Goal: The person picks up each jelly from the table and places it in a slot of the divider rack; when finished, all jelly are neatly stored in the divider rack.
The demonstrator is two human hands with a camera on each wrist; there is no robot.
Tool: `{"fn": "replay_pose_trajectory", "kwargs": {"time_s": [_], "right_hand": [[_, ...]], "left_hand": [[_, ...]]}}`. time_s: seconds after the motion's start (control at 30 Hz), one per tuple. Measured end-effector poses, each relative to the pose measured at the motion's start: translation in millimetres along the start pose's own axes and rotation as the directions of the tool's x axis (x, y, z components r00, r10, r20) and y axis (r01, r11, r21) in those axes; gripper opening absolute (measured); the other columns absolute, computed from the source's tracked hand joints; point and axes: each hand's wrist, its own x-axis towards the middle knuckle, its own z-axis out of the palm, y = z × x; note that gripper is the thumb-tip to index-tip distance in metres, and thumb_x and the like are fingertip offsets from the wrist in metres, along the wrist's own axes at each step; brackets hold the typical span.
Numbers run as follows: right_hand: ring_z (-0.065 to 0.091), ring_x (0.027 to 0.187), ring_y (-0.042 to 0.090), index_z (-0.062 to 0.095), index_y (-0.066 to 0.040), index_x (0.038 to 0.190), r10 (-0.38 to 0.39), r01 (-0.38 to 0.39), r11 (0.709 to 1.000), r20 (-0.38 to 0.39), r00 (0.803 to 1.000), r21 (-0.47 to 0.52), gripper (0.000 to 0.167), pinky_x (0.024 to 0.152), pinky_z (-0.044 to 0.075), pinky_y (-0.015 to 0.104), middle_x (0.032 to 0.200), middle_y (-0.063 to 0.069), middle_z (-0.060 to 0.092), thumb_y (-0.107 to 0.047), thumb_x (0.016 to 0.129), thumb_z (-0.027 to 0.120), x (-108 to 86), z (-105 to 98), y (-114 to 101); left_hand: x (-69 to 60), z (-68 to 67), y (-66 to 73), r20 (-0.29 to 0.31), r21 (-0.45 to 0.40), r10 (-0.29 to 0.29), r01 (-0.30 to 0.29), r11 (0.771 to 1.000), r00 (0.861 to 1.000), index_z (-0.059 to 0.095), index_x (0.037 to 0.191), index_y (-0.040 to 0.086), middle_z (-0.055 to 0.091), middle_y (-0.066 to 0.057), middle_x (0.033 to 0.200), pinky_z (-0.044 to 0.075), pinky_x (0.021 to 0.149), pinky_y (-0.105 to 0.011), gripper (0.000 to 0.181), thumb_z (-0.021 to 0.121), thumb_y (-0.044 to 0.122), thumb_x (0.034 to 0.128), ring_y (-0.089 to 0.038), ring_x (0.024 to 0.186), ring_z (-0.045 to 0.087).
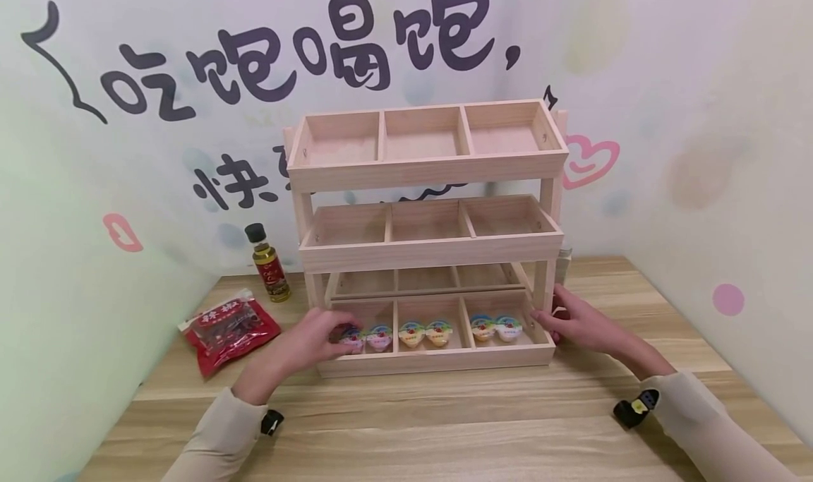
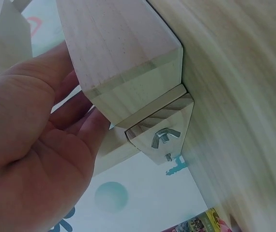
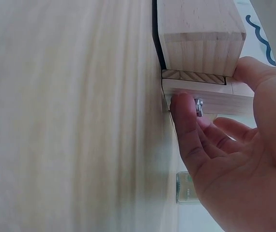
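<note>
A three-tier pale wooden rack [image 1: 432, 256] stands on the table, each tray split into three compartments. Pairs of small jelly cups sit in the lowest front tray: pink ones [image 1: 380, 338] at left, yellow ones [image 1: 411, 334] in the middle, blue-and-yellow ones [image 1: 508, 329] at right. My left hand [image 1: 317, 337] reaches over that tray's left end, thumb and fingers around the leftmost cup [image 1: 352, 339], which they partly cover. In the left wrist view the tray corner [image 2: 128, 63] hides the fingertips. My right hand [image 1: 581, 322] grips the tray's right end, fingers beside a metal bolt [image 3: 199, 107].
Left of the rack lie a red bag of dried chillies [image 1: 230, 330] and, behind it, a dark-capped oil bottle [image 1: 271, 267]. A partly hidden pale object [image 1: 564, 264] stands behind the rack's right post. Patterned walls [image 1: 686, 150] enclose the table [image 1: 444, 425].
</note>
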Motion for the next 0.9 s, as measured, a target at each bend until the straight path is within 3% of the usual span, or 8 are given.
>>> {"fn": "replay_pose_trajectory", "kwargs": {"time_s": [0.3,0.5,0.57,0.67,0.77,0.83,0.9], "right_hand": [[0.065,0.112,0.03,0.022,-0.001,0.166,0.012,-0.012,1.0,-0.006,1.0,0.006,0.075,0.079,0.059,0.031,0.142,0.029,0.056,-0.024,0.109,0.066,-4.2,0.2,-3.8],[0.065,0.106,0.028,0.026,0.0,0.163,0.026,-0.026,1.0,0.001,1.0,0.009,0.072,0.076,0.06,0.032,0.131,0.026,0.06,-0.025,0.109,0.067,-1.7,-0.2,-4.3],[0.066,0.102,0.028,0.028,0.0,0.163,0.041,-0.041,0.999,0.008,0.999,0.005,0.072,0.074,0.061,0.034,0.124,0.024,0.062,-0.026,0.109,0.068,-0.4,-0.1,-4.8],[0.068,0.094,0.024,0.035,0.0,0.159,0.049,-0.049,0.996,-0.007,0.999,-0.074,0.07,0.07,0.061,0.032,0.112,0.016,0.067,-0.028,0.107,0.071,1.4,0.2,-9.5],[0.068,0.089,0.019,0.045,0.002,0.151,0.012,-0.024,0.98,-0.061,0.998,-0.197,0.064,0.068,0.059,0.029,0.104,0.011,0.071,-0.028,0.104,0.075,1.9,1.4,-23.1],[0.068,0.092,0.02,0.05,0.003,0.145,-0.024,-0.01,0.959,-0.117,0.993,-0.282,0.059,0.071,0.059,0.031,0.106,0.011,0.073,-0.03,0.103,0.077,0.7,1.1,-35.3],[0.07,0.1,0.027,0.054,0.004,0.142,-0.055,-0.006,0.941,-0.171,0.984,-0.337,0.058,0.078,0.061,0.04,0.114,0.016,0.073,-0.031,0.102,0.077,-2.1,-1.0,-47.3]], "left_hand": [[0.4,0.0,1.9,0.006,-0.007,0.015,-0.015,1.0,1.0,0.076,0.126,0.005,0.079,-0.013,0.124,0.062,0.099,-0.051,0.033,0.083,0.021,0.0979,-0.031,0.115,0.076],[-4.4,-4.4,2.6,-0.008,-0.021,0.062,-0.062,0.998,0.998,0.075,0.128,0.003,0.079,-0.014,0.126,0.062,0.099,-0.052,0.035,0.08,0.024,0.1003,-0.031,0.116,0.076],[-8.6,-6.5,2.6,-0.033,-0.036,0.07,-0.071,0.997,0.997,0.076,0.128,0.005,0.079,-0.013,0.126,0.062,0.098,-0.052,0.034,0.079,0.025,0.1009,-0.03,0.116,0.076],[-15.9,-7.4,1.4,-0.138,-0.051,0.07,-0.078,0.996,0.988,0.078,0.124,0.01,0.081,-0.008,0.121,0.065,0.094,-0.046,0.027,0.08,0.023,0.1003,-0.026,0.111,0.078],[-25.8,-7.0,-2.1,-0.29,-0.042,0.066,-0.082,0.996,0.955,0.08,0.115,0.016,0.082,0.0,0.11,0.066,0.087,-0.036,0.017,0.082,0.018,0.0986,-0.016,0.101,0.079],[-33.2,-7.0,-5.9,-0.402,0.001,0.075,-0.081,0.997,0.913,0.08,0.106,0.02,0.081,0.008,0.098,0.065,0.079,-0.027,0.01,0.084,0.018,0.0969,-0.006,0.089,0.076],[-41.7,-8.5,-10.7,-0.501,0.068,0.076,-0.048,0.996,0.862,0.076,0.092,0.022,0.073,0.013,0.08,0.059,0.066,-0.022,0.01,0.085,0.019,0.0954,0.0,0.071,0.066]]}}
